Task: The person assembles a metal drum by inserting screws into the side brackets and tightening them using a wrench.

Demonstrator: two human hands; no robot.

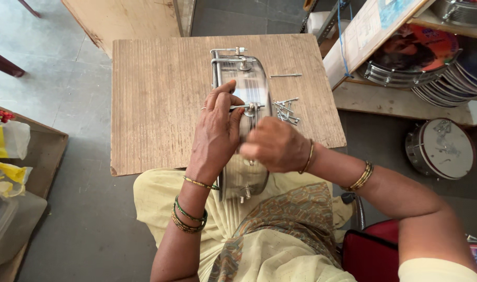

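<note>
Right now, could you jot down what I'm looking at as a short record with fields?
Setting: wooden board on the person's lap
Main item: shiny metal drum shell lying on its side
Left hand: fingers on a tension rod on the shell
Right hand: against the shell, grip hidden
Loose parts: pile of metal rods; single rod
Background: finished drums at right

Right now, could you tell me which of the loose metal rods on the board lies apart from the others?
The single rod near the board's far edge; the rest sit in a pile beside the drum.
</note>
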